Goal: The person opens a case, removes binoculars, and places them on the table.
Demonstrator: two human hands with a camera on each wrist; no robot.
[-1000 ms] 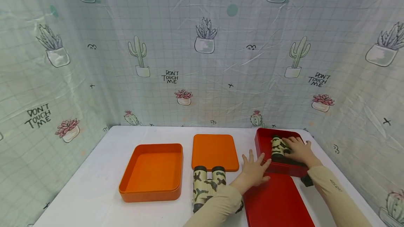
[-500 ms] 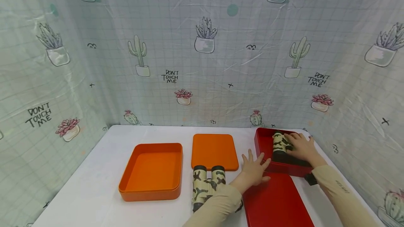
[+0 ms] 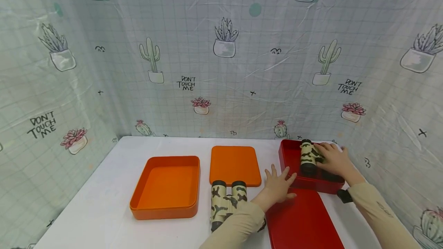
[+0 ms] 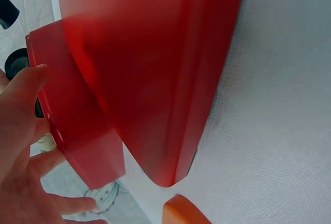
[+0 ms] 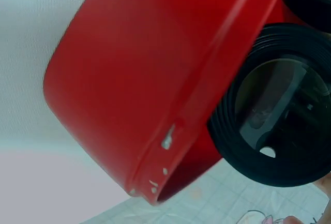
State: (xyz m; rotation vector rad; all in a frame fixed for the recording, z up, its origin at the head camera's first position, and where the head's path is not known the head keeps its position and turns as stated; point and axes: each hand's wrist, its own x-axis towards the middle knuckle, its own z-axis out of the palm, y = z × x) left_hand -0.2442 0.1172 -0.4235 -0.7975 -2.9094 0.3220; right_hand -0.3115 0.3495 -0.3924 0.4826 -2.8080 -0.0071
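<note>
A pair of camouflage binoculars (image 3: 307, 156) is in the red box (image 3: 311, 185) at the back right, partly above its rim. My right hand (image 3: 335, 161) grips them from the right side, fingers over the top and hiding much of the far barrel. Up close in the right wrist view, a black-ringed lens (image 5: 225, 131) juts past the edge of the box. My left hand (image 3: 277, 186) is spread with fingers apart at the box's near left corner, over the red lid (image 3: 304, 220). In the left wrist view its fingertips lie right at the box's rim.
A second pair of camouflage binoculars (image 3: 218, 201) lies on the white table, partly covered by my left sleeve. Behind it is an orange lid (image 3: 234, 164). Further left stands an orange box (image 3: 164, 213). A patterned curtain (image 3: 225, 87) closes off the back and sides.
The binoculars in the red box have risen and shifted slightly right, with my right hand on them. My left hand has stayed in place.
</note>
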